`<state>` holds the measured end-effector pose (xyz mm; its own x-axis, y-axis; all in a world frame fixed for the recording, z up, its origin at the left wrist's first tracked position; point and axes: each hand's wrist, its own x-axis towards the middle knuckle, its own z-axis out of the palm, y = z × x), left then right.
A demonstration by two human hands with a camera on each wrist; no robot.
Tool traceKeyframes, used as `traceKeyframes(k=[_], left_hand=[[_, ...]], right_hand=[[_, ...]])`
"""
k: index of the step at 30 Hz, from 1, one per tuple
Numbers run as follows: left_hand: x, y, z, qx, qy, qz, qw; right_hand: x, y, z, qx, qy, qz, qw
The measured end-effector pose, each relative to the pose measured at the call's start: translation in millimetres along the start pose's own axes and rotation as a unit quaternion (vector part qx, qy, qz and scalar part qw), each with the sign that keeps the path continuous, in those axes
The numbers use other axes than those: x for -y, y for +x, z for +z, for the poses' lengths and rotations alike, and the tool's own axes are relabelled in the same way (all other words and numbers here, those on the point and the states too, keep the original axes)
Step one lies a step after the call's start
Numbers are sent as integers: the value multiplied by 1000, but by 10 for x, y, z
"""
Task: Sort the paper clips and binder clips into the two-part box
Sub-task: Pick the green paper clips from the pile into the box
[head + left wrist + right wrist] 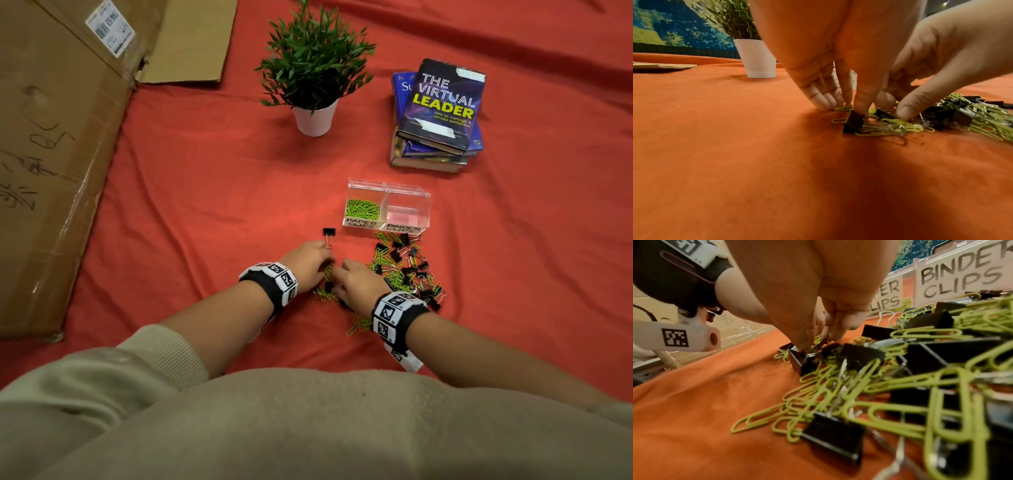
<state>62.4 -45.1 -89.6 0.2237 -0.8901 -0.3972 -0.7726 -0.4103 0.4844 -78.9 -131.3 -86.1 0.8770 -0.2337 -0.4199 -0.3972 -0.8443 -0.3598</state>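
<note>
Box holds green paper clips left, right compartment bare.

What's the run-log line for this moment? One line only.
left hand, right hand: touching mixed pile | paper-clip compartment: holds green clips | binder-clip compartment: empty

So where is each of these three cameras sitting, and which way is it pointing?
Head: worn on the head, looking down at the red cloth, two-part box, plant and books; both forearms, left hand and right hand show.
Left wrist: low above the cloth, looking along the left hand's fingers toward the plant pot; the right hand shows too.
Right wrist: low in the clip pile, facing the box labels; the left wristband shows.
Shared: both wrist views show the fingers meeting at the pile.
</note>
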Motion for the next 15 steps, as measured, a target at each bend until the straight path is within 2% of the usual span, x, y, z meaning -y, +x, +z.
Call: traceKeyframes(k=[7,12,15], left_hand=[[-35,28,35,-7,50,-2,999],[-39,38,79,-12,70,-4,997],[-61,30,93,-7,100,-4,995]], right_hand=[[-207,-84,-75,23,34,26,999],[-191,-13,-159,-25,52,72,996],[-49,75,-129,-30,17,86,996]])
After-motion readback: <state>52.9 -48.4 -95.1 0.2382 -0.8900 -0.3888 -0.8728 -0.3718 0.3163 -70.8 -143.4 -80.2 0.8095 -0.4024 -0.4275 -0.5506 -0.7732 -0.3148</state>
